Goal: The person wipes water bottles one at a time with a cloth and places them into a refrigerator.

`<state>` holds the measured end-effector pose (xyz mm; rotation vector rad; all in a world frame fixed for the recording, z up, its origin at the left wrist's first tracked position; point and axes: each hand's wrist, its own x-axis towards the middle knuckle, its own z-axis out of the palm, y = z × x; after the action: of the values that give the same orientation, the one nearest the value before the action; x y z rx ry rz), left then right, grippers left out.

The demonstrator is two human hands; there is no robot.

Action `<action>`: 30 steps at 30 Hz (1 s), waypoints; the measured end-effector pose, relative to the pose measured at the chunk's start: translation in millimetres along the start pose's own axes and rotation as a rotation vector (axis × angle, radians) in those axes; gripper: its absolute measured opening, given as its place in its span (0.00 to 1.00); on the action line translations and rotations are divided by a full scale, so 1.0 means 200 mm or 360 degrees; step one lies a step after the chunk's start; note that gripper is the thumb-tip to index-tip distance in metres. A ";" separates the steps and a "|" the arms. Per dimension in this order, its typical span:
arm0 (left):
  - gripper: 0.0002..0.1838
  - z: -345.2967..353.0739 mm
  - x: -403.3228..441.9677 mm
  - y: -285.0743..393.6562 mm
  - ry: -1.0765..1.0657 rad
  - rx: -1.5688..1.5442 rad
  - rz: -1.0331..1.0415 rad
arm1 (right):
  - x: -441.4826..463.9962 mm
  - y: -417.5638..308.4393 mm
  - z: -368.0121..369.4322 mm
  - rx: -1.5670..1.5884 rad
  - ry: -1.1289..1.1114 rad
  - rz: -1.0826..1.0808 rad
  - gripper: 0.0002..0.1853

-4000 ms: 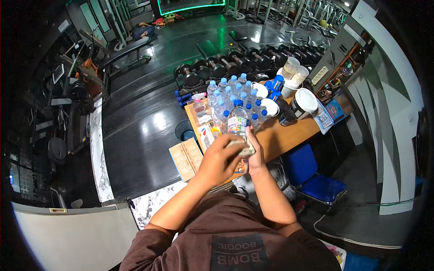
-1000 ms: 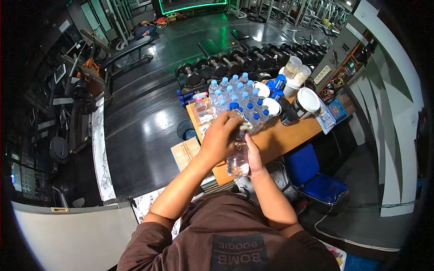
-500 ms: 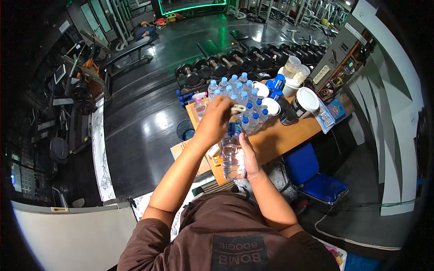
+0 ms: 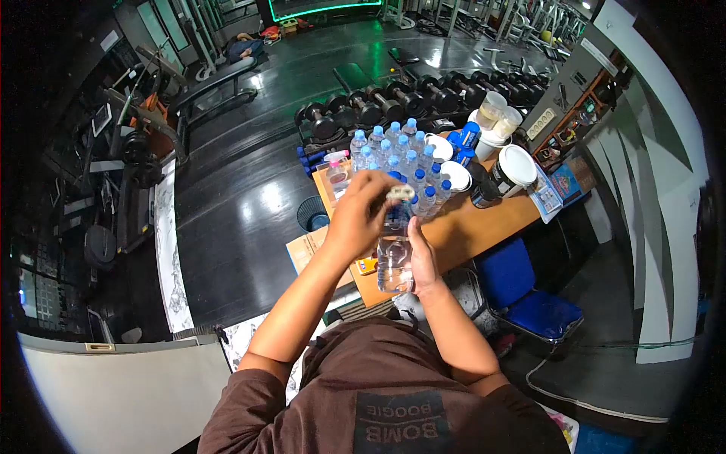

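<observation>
A clear water bottle (image 4: 395, 265) stands nearly upright before my chest, with my right hand (image 4: 423, 253) wrapped round its right side. My left hand (image 4: 361, 208) is closed on a small whitish cloth (image 4: 401, 193) at the bottle's upper end and hides much of its top. Just beyond both hands, several blue-capped bottles (image 4: 386, 151) stand in a group on the wooden table (image 4: 476, 231). An orange and white box (image 4: 366, 265) lies by the table edge, left of the held bottle.
White tubs (image 4: 516, 166) and a black jar (image 4: 485, 194) stand right of the bottles. A blue chair (image 4: 533, 303) is at the table's near right side. A cardboard box (image 4: 306, 250) and a dark basket (image 4: 311, 214) are at the left. Dumbbells (image 4: 393, 106) line a rack behind.
Since half a second ago, my left hand has come down slightly with the cloth, and the bottle has shifted a little. Earlier, the cloth was lower, against the bottle's middle.
</observation>
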<state>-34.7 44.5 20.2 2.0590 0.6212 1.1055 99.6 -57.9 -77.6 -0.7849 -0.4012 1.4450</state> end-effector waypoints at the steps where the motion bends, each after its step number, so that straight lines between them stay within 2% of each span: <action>1: 0.16 -0.01 0.04 -0.03 0.0069 0.0118 0.0075 | -0.03 -0.01 0.03 -0.0034 -0.0003 0.0017 0.29; 4: 0.16 0.00 0.10 -0.14 0.0153 0.0264 0.0091 | -0.02 0.03 0.03 -0.0178 0.0005 -0.0025 0.32; 6: 0.18 0.00 0.10 -0.19 -0.0123 0.0190 -0.0034 | 0.06 0.11 -0.07 -0.0253 -0.0007 -0.0112 0.34; 7: 0.18 0.00 0.09 -0.18 -0.0124 0.0189 -0.0032 | 0.05 0.11 -0.08 -0.0253 -0.0006 -0.0114 0.34; 10: 0.24 0.02 -0.02 -0.13 -0.0077 0.0233 -0.0049 | 0.02 0.07 -0.04 -0.0155 0.0004 -0.0070 0.32; 14: 0.24 0.06 -0.16 0.01 -0.0183 0.0186 0.0005 | 0.04 0.07 -0.06 -0.0022 0.0077 -0.0042 0.28; 15: 0.21 0.07 -0.20 0.02 -0.0206 0.0158 -0.0063 | 0.05 0.05 -0.03 0.0041 0.0120 -0.0005 0.28; 16: 0.18 0.06 -0.21 0.03 -0.0251 0.0035 -0.0125 | 0.07 0.04 -0.09 0.0230 -0.0067 0.0100 0.30; 17: 0.15 0.05 -0.22 0.03 -0.0296 -0.0092 -0.0188 | 0.06 0.04 -0.11 0.0229 -0.0063 0.0099 0.30; 19: 0.11 0.00 -0.18 0.00 -0.0180 -0.0176 -0.0141 | 0.02 -0.02 0.01 0.0196 -0.0064 0.0049 0.30; 20: 0.11 -0.01 -0.15 0.02 -0.0035 -0.0189 -0.0152 | 0.00 -0.03 -0.01 -0.0010 -0.0087 0.0070 0.30; 21: 0.12 -0.04 -0.10 0.01 0.0004 -0.0079 -0.0102 | -0.02 -0.04 0.01 -0.0013 -0.0089 0.0073 0.30; 23: 0.13 -0.04 -0.02 0.01 0.0199 -0.0189 -0.0156 | -0.04 -0.04 0.06 0.0002 -0.0068 0.0061 0.27; 25: 0.14 -0.02 0.05 -0.06 0.0217 -0.0148 -0.0055 | -0.02 0.00 0.05 -0.0055 -0.0007 0.0041 0.26; 27: 0.15 -0.01 0.08 -0.07 0.0093 0.0184 0.0113 | -0.02 0.02 0.08 -0.0119 0.0027 -0.0052 0.26; 28: 0.16 0.01 0.07 -0.09 -0.0001 0.0049 0.0077 | -0.01 0.03 0.06 -0.0142 0.0048 -0.0054 0.28; 30: 0.18 0.03 0.01 -0.06 -0.0052 0.0123 0.0055 | -0.02 0.01 0.01 -0.0103 0.0035 0.0017 0.28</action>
<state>-29.5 52.0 8.9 2.1569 0.6235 1.0802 97.2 -60.5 -76.5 -0.8552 -0.4291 1.4381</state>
